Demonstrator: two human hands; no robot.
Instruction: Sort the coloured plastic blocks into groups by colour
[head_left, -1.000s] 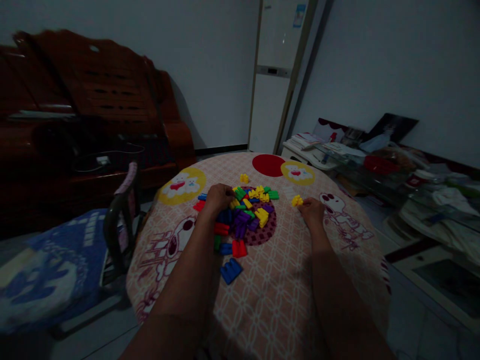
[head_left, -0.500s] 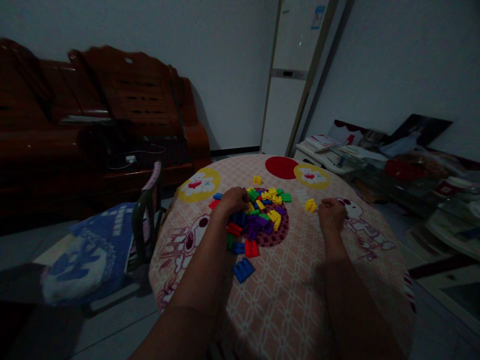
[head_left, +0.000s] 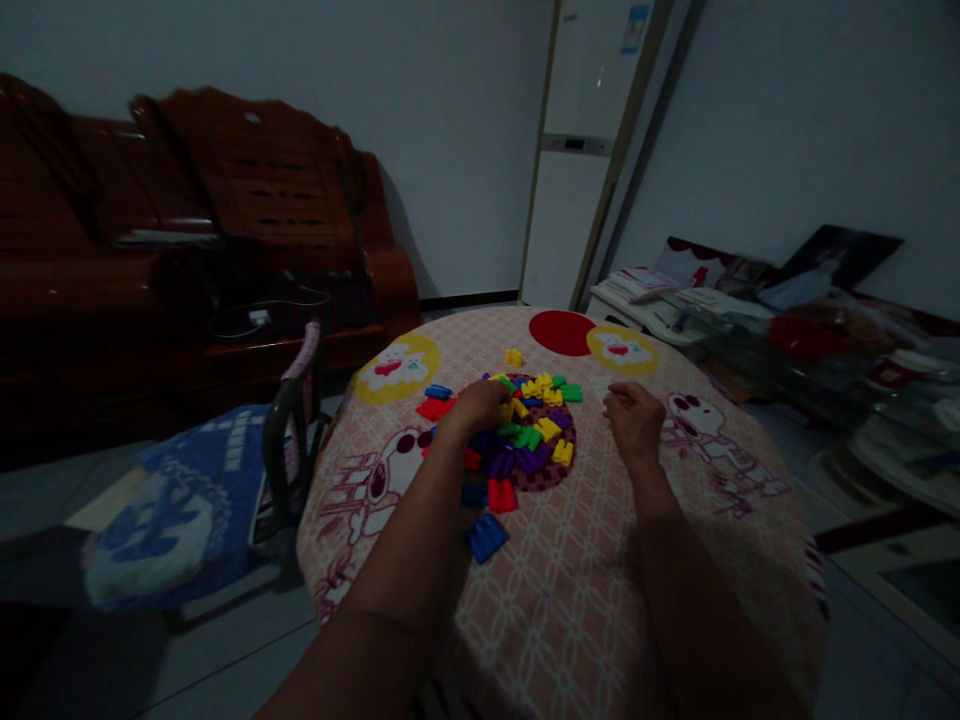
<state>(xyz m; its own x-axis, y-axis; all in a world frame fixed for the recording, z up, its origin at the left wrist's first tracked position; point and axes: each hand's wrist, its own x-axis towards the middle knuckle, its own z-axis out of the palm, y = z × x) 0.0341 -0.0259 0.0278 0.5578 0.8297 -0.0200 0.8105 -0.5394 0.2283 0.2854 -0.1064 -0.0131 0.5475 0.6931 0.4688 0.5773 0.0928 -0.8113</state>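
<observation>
A heap of plastic building blocks [head_left: 529, 455] in yellow, green, purple, red and blue lies mid-table. My left hand [head_left: 480, 405] reaches into its far left part, fingers curled down among the blocks. Its fingertips are mostly hidden, so what they pinch is unclear. To the right of the heap, my right hand [head_left: 636, 418] has thumb and fingers drawn together low over the cloth. A sliver of yellow block shows at its fingertips; the hand covers the rest. Just beyond those fingers lies a pale, whitish piece [head_left: 601, 383].
A patterned cloth covers the round table [head_left: 570, 600]. Near me lie a blue block [head_left: 486, 538] and a red block [head_left: 502, 495]; one yellow block [head_left: 514, 357] lies at the back. A chair [head_left: 292, 430] stands left, a wooden sofa [head_left: 277, 190] behind, a cluttered glass stand [head_left: 787, 340] right.
My right hand has moved left, over the spot where the yellow block lay. My left hand has shifted slightly right within the heap. A yellow block at the heap's right side now lies apart.
</observation>
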